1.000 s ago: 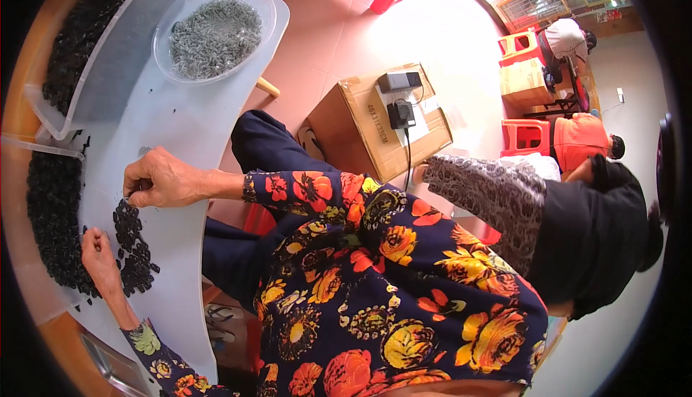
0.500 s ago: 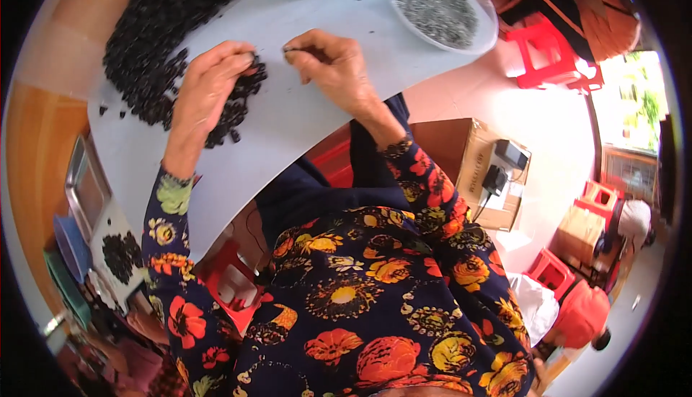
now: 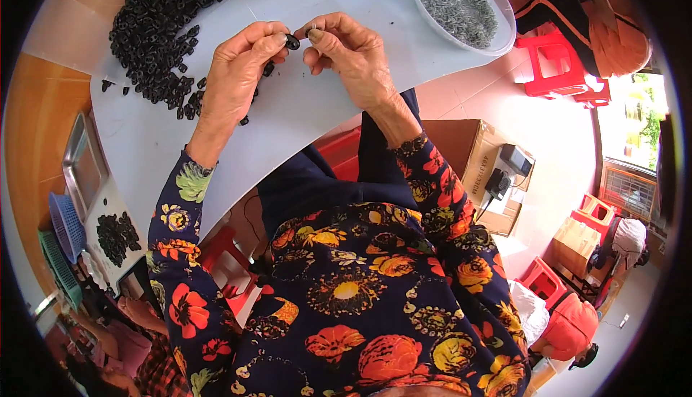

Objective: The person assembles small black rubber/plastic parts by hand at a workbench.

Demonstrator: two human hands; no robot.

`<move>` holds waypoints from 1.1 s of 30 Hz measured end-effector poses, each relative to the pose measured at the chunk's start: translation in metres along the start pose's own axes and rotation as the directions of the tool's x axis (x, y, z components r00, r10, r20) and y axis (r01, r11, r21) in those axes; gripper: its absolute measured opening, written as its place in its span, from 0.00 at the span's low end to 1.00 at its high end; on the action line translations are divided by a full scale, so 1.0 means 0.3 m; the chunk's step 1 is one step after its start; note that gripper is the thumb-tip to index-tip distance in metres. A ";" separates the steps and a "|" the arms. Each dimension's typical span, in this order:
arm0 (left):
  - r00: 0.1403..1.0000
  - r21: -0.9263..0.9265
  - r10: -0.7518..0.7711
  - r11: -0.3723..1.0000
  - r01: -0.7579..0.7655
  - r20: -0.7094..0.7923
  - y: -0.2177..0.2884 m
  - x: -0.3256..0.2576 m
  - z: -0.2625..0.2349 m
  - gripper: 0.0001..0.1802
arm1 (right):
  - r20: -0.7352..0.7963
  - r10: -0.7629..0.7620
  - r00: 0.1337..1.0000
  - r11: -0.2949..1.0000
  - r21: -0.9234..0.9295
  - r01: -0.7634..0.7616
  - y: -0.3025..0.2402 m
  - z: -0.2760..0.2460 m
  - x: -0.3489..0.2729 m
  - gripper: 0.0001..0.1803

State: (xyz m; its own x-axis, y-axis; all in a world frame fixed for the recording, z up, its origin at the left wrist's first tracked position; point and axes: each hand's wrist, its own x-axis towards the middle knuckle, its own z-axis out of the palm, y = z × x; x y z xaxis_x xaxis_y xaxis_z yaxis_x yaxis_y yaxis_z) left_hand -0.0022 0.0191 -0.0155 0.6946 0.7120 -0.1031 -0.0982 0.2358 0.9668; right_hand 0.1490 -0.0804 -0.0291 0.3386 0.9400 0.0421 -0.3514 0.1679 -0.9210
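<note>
My left hand (image 3: 241,69) pinches a small black oval piece with a hole (image 3: 291,42) between thumb and forefinger. Close to its right, my right hand (image 3: 353,58) has thumb and forefinger closed on a tiny pale, shiny pin-like piece (image 3: 312,29); its exact kind is too small to make out. The two pieces are a short gap apart above the pale table (image 3: 288,112). A large heap of similar black pieces (image 3: 155,40) spreads to the left, and several loose ones lie partly hidden behind my left hand.
A round clear tub (image 3: 507,42) of small silvery pieces (image 3: 458,8) stands at the table's far right. Left are a metal tray (image 3: 79,159), a blue basket (image 3: 66,224) and more black pieces (image 3: 117,238). A cardboard box (image 3: 468,174) and red stools (image 3: 548,65) stand right. Other people work nearby.
Both hands have moved farther up and slightly right, away from the loose black pieces. A black oval piece now shows in my left fingertips, and a shiny piece in my right.
</note>
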 end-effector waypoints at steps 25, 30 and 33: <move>0.976 0.312 0.217 0.928 -0.205 -0.004 0.010 -0.035 0.062 0.09 | -0.024 0.005 1.000 0.999 0.037 -0.004 0.002 0.010 -0.003 0.07; 0.995 0.183 0.099 0.979 -0.094 -0.015 0.004 -0.031 0.045 0.12 | -0.019 -0.050 0.999 0.997 -0.059 0.049 0.010 0.010 -0.004 0.07; 0.997 0.062 0.077 0.995 -0.075 -0.021 -0.020 -0.027 0.038 0.11 | -0.030 -0.061 0.998 0.994 -0.089 0.058 0.017 0.012 -0.006 0.07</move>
State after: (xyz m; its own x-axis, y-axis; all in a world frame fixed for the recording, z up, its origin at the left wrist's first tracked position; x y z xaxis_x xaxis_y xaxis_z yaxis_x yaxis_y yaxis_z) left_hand 0.0007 0.0043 -0.0180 0.6695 0.7420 -0.0335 -0.1060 0.1401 0.9844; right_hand 0.1434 -0.0800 -0.0324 0.3851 0.9188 0.0869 -0.2519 0.1952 -0.9479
